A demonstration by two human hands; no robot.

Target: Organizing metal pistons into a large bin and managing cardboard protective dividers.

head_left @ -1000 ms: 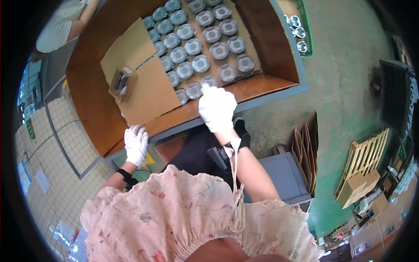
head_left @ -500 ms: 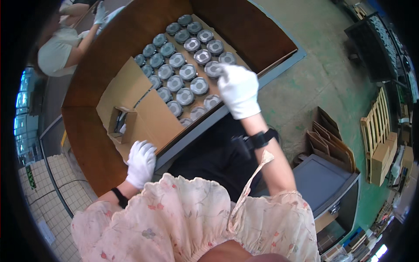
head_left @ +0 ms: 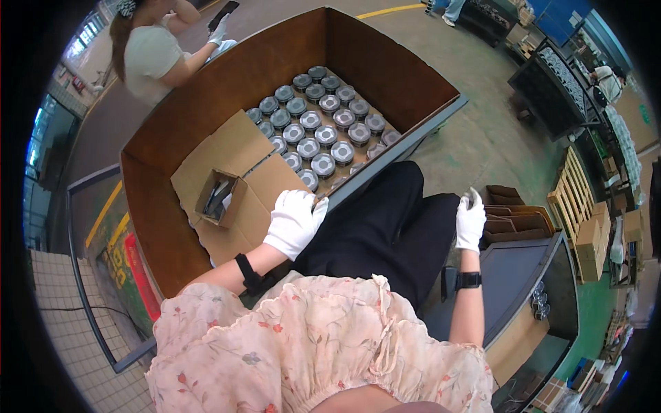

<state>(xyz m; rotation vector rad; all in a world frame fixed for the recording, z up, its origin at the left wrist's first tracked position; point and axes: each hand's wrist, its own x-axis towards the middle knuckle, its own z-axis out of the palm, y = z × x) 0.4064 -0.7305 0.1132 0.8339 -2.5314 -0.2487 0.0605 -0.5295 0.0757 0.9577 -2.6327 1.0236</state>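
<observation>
My left hand [head_left: 296, 221], in a white glove, lies at the front edge of a large brown-walled bin [head_left: 385, 48], its fingers curled over the rim. Inside the bin, rows of grey metal pistons [head_left: 310, 122] stand upright on brown cardboard. A cardboard sheet [head_left: 227, 148] covers the bin's left part, and on it sits a small open box [head_left: 234, 210] with dark, slim items I cannot name. To the right of my knees, my right hand [head_left: 471, 224], also white-gloved, hangs raised outside the bin, fingers loosely bent and apart, with nothing visible in it.
Right of me stands a grey cart [head_left: 513, 272] with folded brown cardboard [head_left: 516, 217] at its far end and several metal parts [head_left: 540, 303] lower down. A wooden pallet [head_left: 571, 182] leans farther right. Behind the bin's left wall, a person [head_left: 155, 55] holds a phone [head_left: 224, 14].
My right hand has come away from the pistons and out of the bin to the right. My left hand has shifted right along the bin's front edge. The view has turned and moved.
</observation>
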